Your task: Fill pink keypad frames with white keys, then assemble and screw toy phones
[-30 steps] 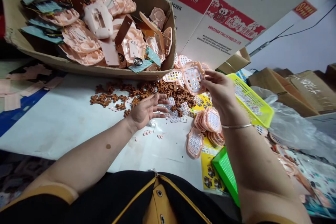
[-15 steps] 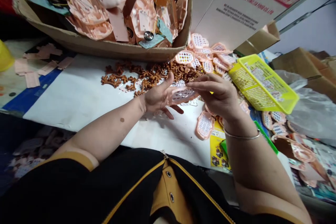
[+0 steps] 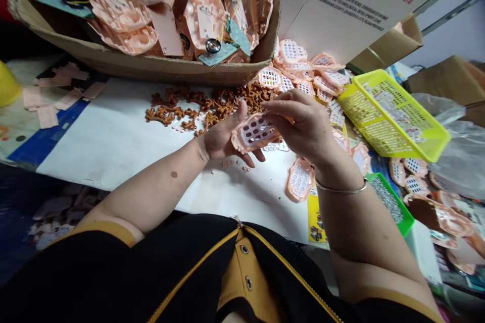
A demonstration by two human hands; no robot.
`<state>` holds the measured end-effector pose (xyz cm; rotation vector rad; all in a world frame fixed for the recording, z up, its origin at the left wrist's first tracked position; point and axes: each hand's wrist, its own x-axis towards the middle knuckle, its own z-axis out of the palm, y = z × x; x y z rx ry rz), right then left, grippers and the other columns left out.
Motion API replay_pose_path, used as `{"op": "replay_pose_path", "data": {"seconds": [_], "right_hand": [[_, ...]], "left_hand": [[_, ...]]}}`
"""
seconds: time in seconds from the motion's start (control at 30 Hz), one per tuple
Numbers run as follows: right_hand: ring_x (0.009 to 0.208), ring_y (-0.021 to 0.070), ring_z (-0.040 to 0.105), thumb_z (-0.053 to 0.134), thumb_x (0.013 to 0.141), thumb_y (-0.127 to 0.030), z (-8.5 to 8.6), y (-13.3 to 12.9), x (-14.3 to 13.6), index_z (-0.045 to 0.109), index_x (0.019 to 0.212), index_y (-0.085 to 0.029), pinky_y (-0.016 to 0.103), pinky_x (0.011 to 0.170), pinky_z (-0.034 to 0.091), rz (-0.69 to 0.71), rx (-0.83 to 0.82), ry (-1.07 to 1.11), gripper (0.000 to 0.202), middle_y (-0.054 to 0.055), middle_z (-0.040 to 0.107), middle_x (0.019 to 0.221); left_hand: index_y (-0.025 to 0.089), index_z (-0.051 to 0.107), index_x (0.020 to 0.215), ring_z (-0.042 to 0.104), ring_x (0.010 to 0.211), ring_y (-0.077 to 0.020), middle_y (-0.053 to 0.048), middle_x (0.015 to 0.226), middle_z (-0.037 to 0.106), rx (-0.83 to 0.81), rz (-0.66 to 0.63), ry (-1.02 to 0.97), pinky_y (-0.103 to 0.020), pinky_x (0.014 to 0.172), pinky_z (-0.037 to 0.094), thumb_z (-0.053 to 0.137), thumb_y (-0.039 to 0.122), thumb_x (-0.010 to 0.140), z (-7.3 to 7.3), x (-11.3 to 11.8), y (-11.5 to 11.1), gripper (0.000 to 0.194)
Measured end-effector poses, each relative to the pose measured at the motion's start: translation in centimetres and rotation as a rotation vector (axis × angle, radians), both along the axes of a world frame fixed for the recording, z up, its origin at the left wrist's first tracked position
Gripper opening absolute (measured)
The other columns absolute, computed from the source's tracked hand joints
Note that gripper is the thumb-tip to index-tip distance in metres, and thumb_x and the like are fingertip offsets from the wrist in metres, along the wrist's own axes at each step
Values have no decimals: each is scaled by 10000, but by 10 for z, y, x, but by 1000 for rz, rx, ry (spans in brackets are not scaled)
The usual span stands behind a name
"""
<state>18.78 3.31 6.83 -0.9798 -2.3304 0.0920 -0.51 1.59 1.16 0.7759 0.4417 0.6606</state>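
Note:
A pink plastic casing piece [image 3: 256,132], with rows of holes through a pale inner sheet, is held tilted over the white work surface. My left hand [image 3: 222,137] supports its left end from below, thumb raised and fingertips showing past the lower edge. With fingers bent over the right end, my right hand [image 3: 308,128] grips the same piece; its fingertips are partly hidden. Behind both hands lies a heap of small brown bone-shaped parts [image 3: 212,106]. Another pink casing piece [image 3: 300,179] rests flat below my right hand.
A cardboard box [image 3: 151,68] full of pink shells and wired boards stands at the back. To the right are a yellow basket [image 3: 386,144] of small pieces and a green tray [image 3: 407,222] of small metal parts. More pink pieces [image 3: 291,53] are piled behind my right hand.
The casing piece has turned so its holed face shows more fully toward me. My right hand has moved slightly left and up, staying at the piece's right end.

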Motion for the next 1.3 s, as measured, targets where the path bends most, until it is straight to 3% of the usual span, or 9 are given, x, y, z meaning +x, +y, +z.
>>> {"op": "replay_pose_path", "data": {"seconds": [0.17, 0.33, 0.47, 0.6, 0.77, 0.97, 1.07, 1.2, 1.3], "right_hand": [[739, 161, 638, 645, 917, -418, -22, -3, 11, 718, 948, -231, 326, 683, 549, -289, -235, 380, 203, 27, 677, 829], [554, 111, 558, 785, 777, -528, -46, -23, -14, 677, 825, -210, 276, 549, 505, -173, -677, 819, 339, -19, 639, 677], [531, 103, 551, 766, 794, -545, -54, -37, -33, 688, 812, -216, 266, 538, 499, -115, -764, 931, 338, -33, 617, 635], [641, 129, 616, 635, 925, -460, -69, -53, -29, 714, 889, -226, 294, 625, 526, -198, -544, 642, 250, 2, 671, 750], [896, 203, 642, 476, 992, -188, -87, -73, -33, 719, 1110, -160, 351, 793, 546, 51, -281, 3, 272, 125, 702, 1020], [848, 233, 563, 453, 954, -76, -80, -73, -42, 711, 1103, -120, 363, 758, 504, 159, -337, -469, 302, 132, 664, 915], [791, 197, 582, 522, 928, -95, -77, -75, -28, 736, 981, -163, 332, 706, 497, 48, -394, -218, 230, 96, 668, 866], [687, 134, 628, 711, 855, -241, -62, -75, -11, 722, 873, -228, 291, 646, 532, -179, -559, 611, 25, 6, 701, 790], [564, 99, 618, 832, 747, -334, -45, -74, -12, 708, 833, -235, 254, 551, 537, -181, -773, 1079, 179, -45, 682, 686]], "left_hand": [[246, 589, 1372, 721, 1048, -319, -75, 1161, 728, 112, 241, 40, -355, 714, 595, 652, 600, 858, 7, -7, 1, 627], [286, 609, 1332, 611, 1289, -343, -52, 1302, 675, 152, 410, 21, -385, 834, 605, 751, 387, 826, 12, -1, -3, 535], [231, 649, 1206, 538, 1372, -342, -45, 1297, 675, 229, 401, -110, -427, 1005, 544, 834, 379, 707, 10, -3, -2, 552], [236, 624, 1210, 547, 1367, -346, -39, 1256, 681, 289, 429, -205, -487, 1079, 502, 793, 472, 719, 2, -10, 7, 570], [273, 555, 1348, 456, 1437, -381, -41, 1320, 669, 200, 469, -195, -556, 1117, 473, 705, 460, 784, 2, -11, 11, 613], [240, 545, 1385, 280, 1547, -319, -12, 1390, 627, 323, 510, -319, -520, 1183, 405, 605, 344, 867, 1, -9, 12, 531], [267, 604, 1331, 238, 1566, -295, 2, 1388, 633, 375, 435, -338, -486, 1198, 400, 681, 395, 839, -8, -12, 16, 514], [308, 621, 1311, 393, 1486, -371, -1, 1427, 616, 376, 364, -205, -554, 1189, 404, 841, 495, 657, -14, -14, 17, 715], [280, 596, 1336, 428, 1445, -440, -55, 1476, 577, 376, 331, -106, -619, 1153, 412, 910, 468, 543, -13, -11, 13, 874]]}}
